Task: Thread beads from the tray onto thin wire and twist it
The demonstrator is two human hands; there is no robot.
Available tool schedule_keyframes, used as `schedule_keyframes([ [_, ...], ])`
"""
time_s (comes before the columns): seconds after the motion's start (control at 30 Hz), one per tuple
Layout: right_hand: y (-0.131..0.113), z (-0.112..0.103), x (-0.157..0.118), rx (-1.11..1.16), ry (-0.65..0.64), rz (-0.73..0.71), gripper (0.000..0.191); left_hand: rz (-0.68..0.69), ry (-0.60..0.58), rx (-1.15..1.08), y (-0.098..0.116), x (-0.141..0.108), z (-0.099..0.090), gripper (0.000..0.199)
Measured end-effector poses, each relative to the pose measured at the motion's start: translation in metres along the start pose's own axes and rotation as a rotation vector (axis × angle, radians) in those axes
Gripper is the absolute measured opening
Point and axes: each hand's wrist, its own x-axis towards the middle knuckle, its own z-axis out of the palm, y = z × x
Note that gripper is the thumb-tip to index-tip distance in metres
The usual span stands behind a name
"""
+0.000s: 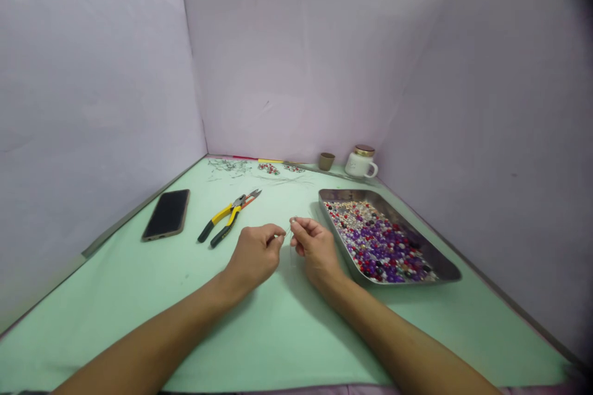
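My left hand (256,253) and my right hand (319,252) come close together over the green cloth, thumbs and fingertips pinched. A thin wire (288,231) runs between their fingertips, and a faint strand hangs below the right hand. Whether a bead sits on it is too small to tell. Just right of my right hand lies a metal tray (438,254) holding many small beads (384,244) in purple, red, white, black and cream. Yellow-and-black pliers (228,217) rest left of my left hand, jaws pointing away from me.
A dark-screened phone (167,214) lies at the left. Along the back are loose wire pieces (229,165), red-and-white beaded pieces (269,168), a small brown cup (327,162) and a white lidded mug (359,163). Pale panels (296,62) wall in the back and both sides.
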Motion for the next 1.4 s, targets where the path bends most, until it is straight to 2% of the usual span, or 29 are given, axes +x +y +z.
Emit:
schedule_keyframes([
  [0.17, 0.001, -0.003, 0.003, 0.007, 0.024, -0.002, 0.024, -0.237, -0.156, -0.334, -0.001, -0.001, 0.004, 0.021],
  [0.37, -0.003, 0.0, -0.001, 0.01, 0.033, 0.041, 0.025, -0.335, -0.237, -0.452, -0.003, 0.003, 0.002, 0.017],
  [0.47, -0.008, 0.001, -0.004, 0.047, 0.023, 0.087, 0.027, -0.338, -0.289, -0.512, -0.004, 0.004, -0.001, 0.015],
  [0.63, -0.011, 0.001, -0.004, 0.124, 0.011, 0.179, 0.029, -0.285, -0.276, -0.304, -0.01, 0.005, -0.001, 0.012],
  [0.8, -0.009, -0.001, -0.003, 0.119, -0.034, 0.179, 0.026, -0.071, -0.248, -0.02, -0.01, -0.001, 0.003, 0.021],
  [0.87, -0.01, -0.002, -0.001, 0.097, -0.069, 0.19, 0.025, -0.034, -0.261, 0.04, -0.007, -0.001, 0.001, 0.025],
  [1.07, -0.014, -0.007, 0.002, -0.08, -0.216, 0.22, 0.021, -0.076, -0.327, 0.101, -0.004, 0.006, -0.017, 0.031],
  [1.17, -0.017, -0.007, 0.0, -0.184, -0.26, 0.187, 0.018, -0.109, -0.286, 0.12, -0.005, 0.01, -0.024, 0.031],
  [1.23, -0.019, -0.006, -0.001, -0.224, -0.273, 0.159, 0.014, -0.172, -0.263, 0.042, -0.003, 0.011, -0.025, 0.024],
  [1.3, -0.021, -0.005, -0.003, -0.253, -0.293, 0.141, 0.013, -0.272, -0.286, -0.137, 0.001, 0.012, -0.023, 0.016],
  [1.4, -0.022, -0.003, -0.005, -0.29, -0.32, 0.118, 0.014, -0.386, -0.337, -0.387, 0.006, 0.012, -0.021, 0.022],
])
